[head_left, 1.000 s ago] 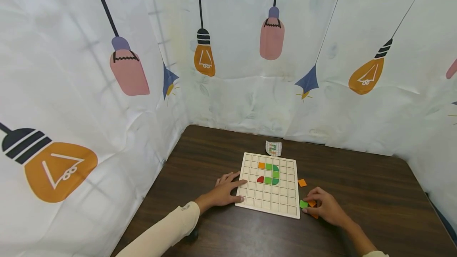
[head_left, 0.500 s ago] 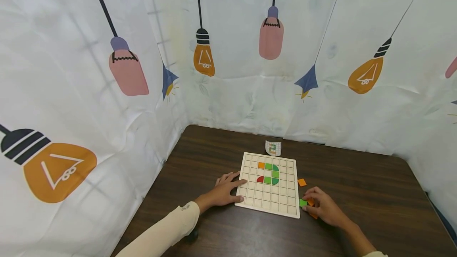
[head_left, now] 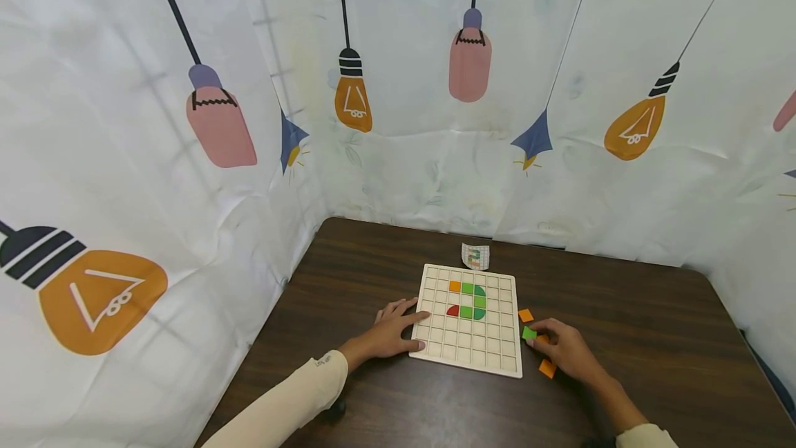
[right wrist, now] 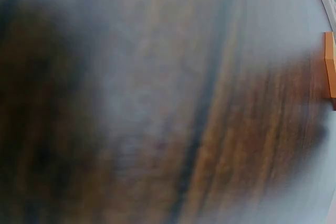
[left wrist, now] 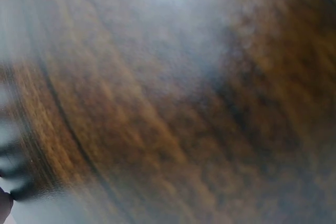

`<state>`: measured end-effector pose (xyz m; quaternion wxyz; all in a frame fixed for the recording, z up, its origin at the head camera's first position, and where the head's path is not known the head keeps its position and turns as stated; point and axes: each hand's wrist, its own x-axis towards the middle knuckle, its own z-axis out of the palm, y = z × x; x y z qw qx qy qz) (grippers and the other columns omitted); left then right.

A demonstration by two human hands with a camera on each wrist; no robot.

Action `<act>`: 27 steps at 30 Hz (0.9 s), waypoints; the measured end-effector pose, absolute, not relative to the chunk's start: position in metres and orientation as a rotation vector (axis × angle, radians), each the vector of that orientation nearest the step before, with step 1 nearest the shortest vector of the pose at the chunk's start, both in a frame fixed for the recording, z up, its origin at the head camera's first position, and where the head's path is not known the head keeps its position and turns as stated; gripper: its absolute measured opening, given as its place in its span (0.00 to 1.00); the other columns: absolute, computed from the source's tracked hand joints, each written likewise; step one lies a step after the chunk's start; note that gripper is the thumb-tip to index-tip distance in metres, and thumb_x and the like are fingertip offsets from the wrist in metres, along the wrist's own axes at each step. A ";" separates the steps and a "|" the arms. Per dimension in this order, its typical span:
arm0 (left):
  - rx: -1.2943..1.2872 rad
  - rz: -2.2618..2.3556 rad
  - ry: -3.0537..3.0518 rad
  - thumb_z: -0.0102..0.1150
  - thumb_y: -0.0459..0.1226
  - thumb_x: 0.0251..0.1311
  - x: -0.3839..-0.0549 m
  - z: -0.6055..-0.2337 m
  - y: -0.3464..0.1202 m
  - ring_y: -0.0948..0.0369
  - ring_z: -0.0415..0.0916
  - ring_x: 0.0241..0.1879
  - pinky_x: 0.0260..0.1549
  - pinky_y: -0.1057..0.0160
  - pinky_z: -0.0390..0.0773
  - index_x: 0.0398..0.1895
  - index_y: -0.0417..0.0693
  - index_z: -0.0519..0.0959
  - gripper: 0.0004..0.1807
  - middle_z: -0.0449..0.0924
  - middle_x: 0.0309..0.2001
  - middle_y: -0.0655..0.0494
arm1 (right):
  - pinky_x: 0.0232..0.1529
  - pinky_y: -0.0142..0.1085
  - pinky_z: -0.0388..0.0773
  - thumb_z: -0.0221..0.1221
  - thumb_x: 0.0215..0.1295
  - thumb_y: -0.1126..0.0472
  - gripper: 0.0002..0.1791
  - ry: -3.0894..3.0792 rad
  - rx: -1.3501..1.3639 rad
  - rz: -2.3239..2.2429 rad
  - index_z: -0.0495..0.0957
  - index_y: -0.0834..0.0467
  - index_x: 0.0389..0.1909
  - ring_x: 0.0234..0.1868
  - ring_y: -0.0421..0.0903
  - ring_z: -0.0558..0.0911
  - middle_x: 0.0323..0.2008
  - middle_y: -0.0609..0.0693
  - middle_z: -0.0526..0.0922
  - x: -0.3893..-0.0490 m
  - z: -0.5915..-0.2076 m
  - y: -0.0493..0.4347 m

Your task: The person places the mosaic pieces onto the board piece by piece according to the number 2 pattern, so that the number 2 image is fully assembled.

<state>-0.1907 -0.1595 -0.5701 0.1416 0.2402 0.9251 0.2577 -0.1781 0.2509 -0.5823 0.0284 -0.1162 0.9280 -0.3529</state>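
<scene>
A cream gridded board point(head_left: 466, 351) lies on the dark table, with several tiles set in its upper middle: an orange square point(head_left: 455, 287), green squares, darker green quarter-rounds and a red quarter-round point(head_left: 453, 310). My left hand point(head_left: 392, 334) rests along the board's left edge, fingers spread. To the right of the board, my right hand point(head_left: 562, 348) pinches a bright green square tile point(head_left: 529, 334) between thumb and fingers. One orange tile is partly hidden under that hand; another orange tile point(head_left: 548, 368) lies just below it. The wrist views show mostly blurred table.
A further orange tile point(head_left: 526, 315) lies by the board's right edge. Behind the board, a small paper card point(head_left: 475, 256) carries a printed grid with a coloured pattern. White sheeting point(head_left: 398, 178) with lamp prints hangs at the table's back and left sides.
My right hand has lifted the green tile away and moved it slightly toward the back, uncovering the lower orange tile. My left hand stays at the board's edge.
</scene>
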 end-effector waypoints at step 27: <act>0.695 0.745 2.671 0.62 0.58 0.64 -0.193 -0.572 -0.160 0.44 0.48 0.76 0.63 0.34 0.54 0.75 0.65 0.66 0.37 0.51 0.80 0.51 | 0.20 0.34 0.73 0.66 0.67 0.57 0.19 2.626 -0.278 -1.362 0.81 0.60 0.55 0.16 0.39 0.71 0.37 0.54 0.78 -0.191 -0.574 0.241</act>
